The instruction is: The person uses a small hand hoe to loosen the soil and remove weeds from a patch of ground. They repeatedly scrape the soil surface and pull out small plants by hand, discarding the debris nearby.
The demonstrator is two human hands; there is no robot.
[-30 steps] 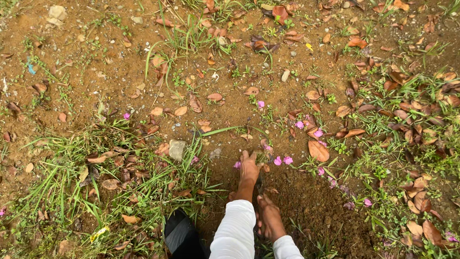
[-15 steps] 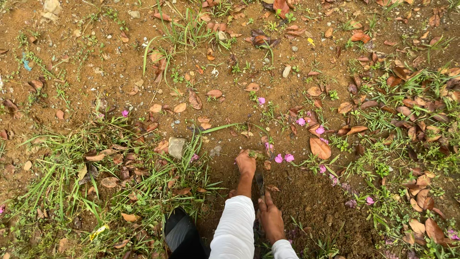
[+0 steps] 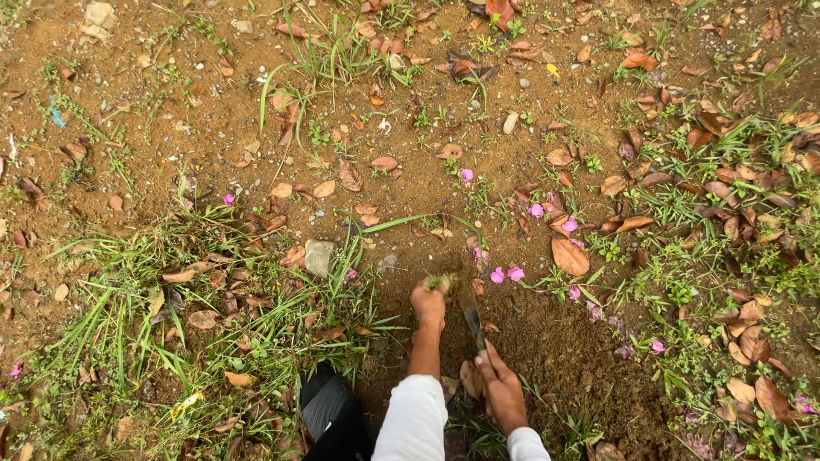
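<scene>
Left hand (image 3: 429,303) is fisted tight around a small tuft of grass (image 3: 440,281), just left of the blade (image 3: 471,318), which points up the frame toward the pink petals (image 3: 506,274). Right hand (image 3: 500,391) is wrapped shut on the knife's handle, low and close to the white sleeve (image 3: 414,423). Best judged: keep the tuft taut, slide the edge in under the roots through the loose dark soil (image 3: 555,341), cutting away from the knuckles. Against half a second back, the left hand now grips the tuft where it lay flatter, and the blade shows clear
</scene>
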